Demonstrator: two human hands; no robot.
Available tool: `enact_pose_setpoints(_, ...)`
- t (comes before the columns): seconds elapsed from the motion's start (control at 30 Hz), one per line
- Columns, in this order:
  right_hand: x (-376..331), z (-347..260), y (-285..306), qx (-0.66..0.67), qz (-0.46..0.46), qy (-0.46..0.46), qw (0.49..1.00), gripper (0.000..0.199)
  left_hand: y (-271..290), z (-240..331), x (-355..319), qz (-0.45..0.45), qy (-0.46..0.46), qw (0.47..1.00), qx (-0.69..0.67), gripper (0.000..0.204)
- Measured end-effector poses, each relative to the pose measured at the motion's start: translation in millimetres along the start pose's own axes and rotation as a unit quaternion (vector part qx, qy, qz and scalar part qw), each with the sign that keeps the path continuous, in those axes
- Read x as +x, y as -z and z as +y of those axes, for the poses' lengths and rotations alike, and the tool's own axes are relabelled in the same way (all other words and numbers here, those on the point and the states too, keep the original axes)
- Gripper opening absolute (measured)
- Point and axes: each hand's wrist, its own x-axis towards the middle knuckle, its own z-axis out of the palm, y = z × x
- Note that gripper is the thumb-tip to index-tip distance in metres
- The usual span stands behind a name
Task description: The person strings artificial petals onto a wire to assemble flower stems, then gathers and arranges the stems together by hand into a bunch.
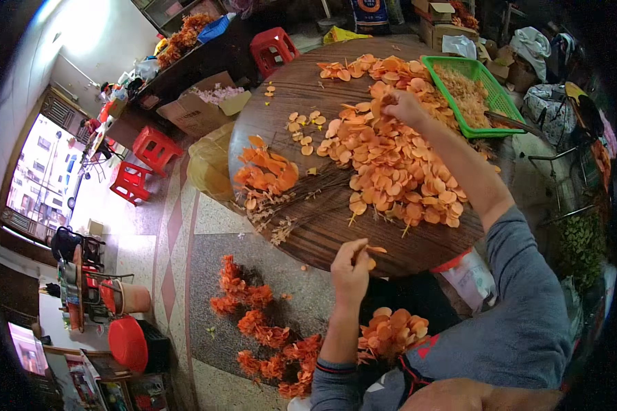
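A large heap of flat, round orange artificial petals (397,161) covers much of the dark round wooden table (274,123). My right hand (403,108) reaches over the far part of the heap, its fingers pinched at an orange petal piece (378,104). In front of the near table edge, my left hand (351,274) is closed, with a small orange petal piece (376,251) sticking out from its fingertips. Below that hand, a cluster of orange petals (393,332) lies over my lap.
A green plastic basket (487,92) with pale orange sprigs stands at the table's far right. On the left part lie an orange bunch (267,168) and thin brown stems (301,192). Finished-looking orange sprays (267,332) lie on the floor. Red stools (154,149) and a cardboard box (195,109) stand farther left.
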Motion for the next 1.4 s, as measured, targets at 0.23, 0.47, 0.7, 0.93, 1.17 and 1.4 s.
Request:
enact_pose_setpoints(0.23,-64.9,-1.2,10.0,0.15,-0.054,0.117,0.98,0.017,17.1,30.0,-1.0,-0.016,0.265,0.864,-0.428,0.015)
enact_pose_setpoints(0.47,-152.4,-24.7,9.9,0.218,-0.125,0.283,0.926,0.009,11.8,73.9,-6.6,-0.017,0.24,0.88,-0.409,0.015)
enact_pose_setpoints(0.7,-205.7,-64.4,15.8,0.105,-0.202,0.413,0.882,0.01,16.1,89.8,-11.2,-0.013,0.121,0.965,-0.232,0.01)
enact_pose_setpoints(0.93,-225.6,-59.0,0.0,0.332,-0.196,0.313,0.868,0.011,16.1,99.4,-27.5,-0.021,0.166,0.955,-0.243,0.008)
enact_pose_setpoints(1.17,-264.9,-64.0,-23.2,0.482,-0.138,0.032,0.864,0.026,13.7,103.5,-43.0,0.036,0.113,0.977,-0.179,0.005)
enact_pose_setpoints(1.4,-270.2,-73.2,-29.7,0.481,-0.139,-0.005,0.866,0.022,13.4,97.3,-52.9,0.08,0.06,0.988,-0.116,0.004)
